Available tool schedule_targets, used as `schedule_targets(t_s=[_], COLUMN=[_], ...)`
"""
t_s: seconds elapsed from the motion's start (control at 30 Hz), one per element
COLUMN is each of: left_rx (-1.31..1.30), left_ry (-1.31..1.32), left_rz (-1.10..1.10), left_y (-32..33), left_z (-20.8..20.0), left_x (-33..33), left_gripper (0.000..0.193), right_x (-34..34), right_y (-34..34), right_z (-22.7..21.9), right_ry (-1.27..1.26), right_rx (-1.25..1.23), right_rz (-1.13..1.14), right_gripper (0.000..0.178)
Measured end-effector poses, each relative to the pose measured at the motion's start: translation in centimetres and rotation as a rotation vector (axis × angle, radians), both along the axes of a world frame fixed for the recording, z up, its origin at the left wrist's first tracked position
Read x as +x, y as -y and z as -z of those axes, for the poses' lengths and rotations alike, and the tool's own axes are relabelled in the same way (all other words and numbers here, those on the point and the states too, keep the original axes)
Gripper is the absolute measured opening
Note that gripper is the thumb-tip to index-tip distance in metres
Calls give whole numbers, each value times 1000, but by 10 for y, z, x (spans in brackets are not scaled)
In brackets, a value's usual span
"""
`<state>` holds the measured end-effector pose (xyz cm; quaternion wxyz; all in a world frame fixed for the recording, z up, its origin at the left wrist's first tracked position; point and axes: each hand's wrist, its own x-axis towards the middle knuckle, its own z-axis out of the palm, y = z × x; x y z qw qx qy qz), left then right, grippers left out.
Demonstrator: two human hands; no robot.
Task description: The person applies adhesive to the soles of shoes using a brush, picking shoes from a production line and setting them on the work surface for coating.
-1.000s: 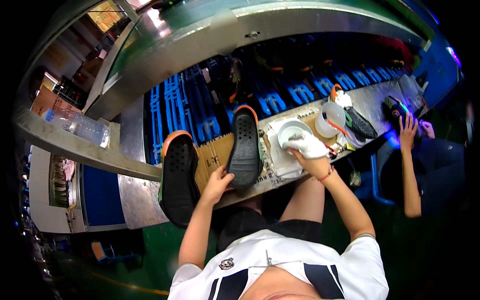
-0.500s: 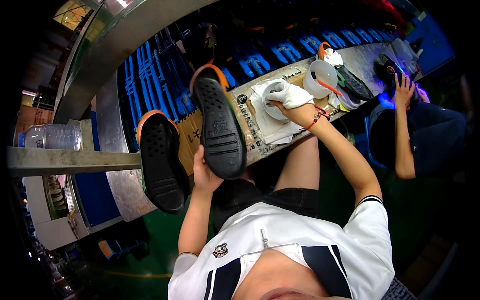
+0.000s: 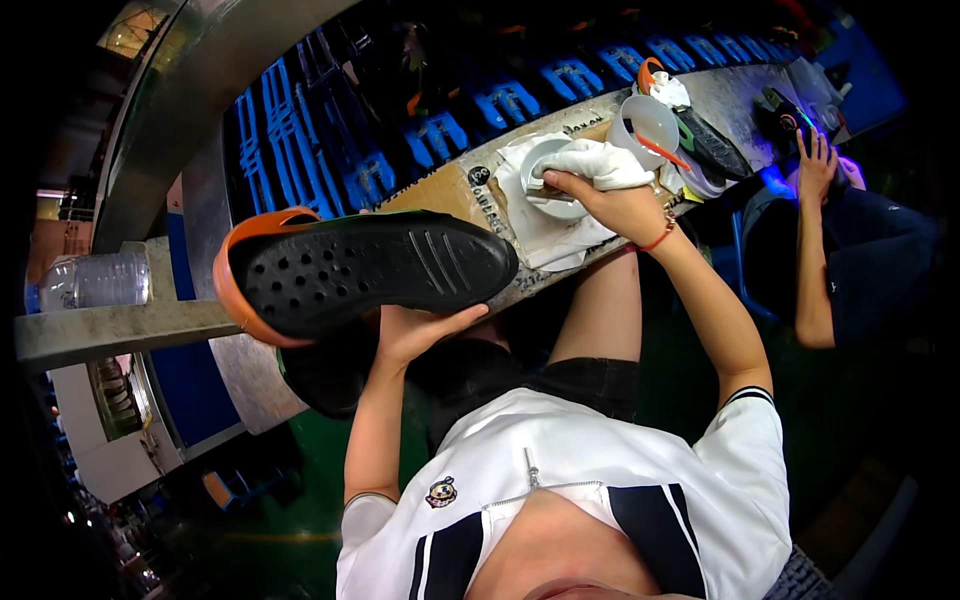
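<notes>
My left hand (image 3: 415, 330) grips a black shoe sole (image 3: 360, 265) with an orange heel rim, its ridged and dotted face toward me. That sole lies sideways, with my thumb along its lower edge and my other fingers hidden behind it. A second dark shoe sole (image 3: 322, 385) shows only in part beneath it. My right hand (image 3: 605, 190) is closed on a bunched white cloth (image 3: 600, 162) at the rim of a small pale bowl (image 3: 537, 155). The bowl stands on a spread white cloth (image 3: 550, 250) on the bench.
Right of the bowl stands a white tub (image 3: 650, 120) with an orange-handled tool across it. Another shoe sole (image 3: 715, 145) lies beyond. Blue racks (image 3: 500, 108) line the bench's far side. A person (image 3: 880, 260) works at the right. A metal beam (image 3: 130, 330) juts in from the left.
The sole in my left hand has swung from upright to sideways, its orange end now left, covering much of the other sole. My right hand and cloth have shifted slightly right.
</notes>
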<state>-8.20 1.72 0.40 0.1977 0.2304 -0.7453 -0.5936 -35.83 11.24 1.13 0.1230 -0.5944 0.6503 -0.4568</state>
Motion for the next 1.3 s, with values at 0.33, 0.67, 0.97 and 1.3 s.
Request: schedule_targets(t_s=[0.33,0.67,0.97,1.3], left_rx=[-390,498,597,941], left_ry=[-11,-301,-155,-344], left_rz=[-42,194,202,209], left_y=[13,6,5,9], left_z=[-32,-40,-43,-34], left_x=[-16,-9,-1,-2], left_gripper=[69,69,79,70], right_x=[58,43,37,41], right_y=[-16,-10,-5,-8], right_z=[-23,-9,-7,-14], right_ry=[367,-46,3,-86], right_rx=[111,-106,-215,-151], right_rz=[-240,-143,-87,-104], right_gripper=[12,10,9,10])
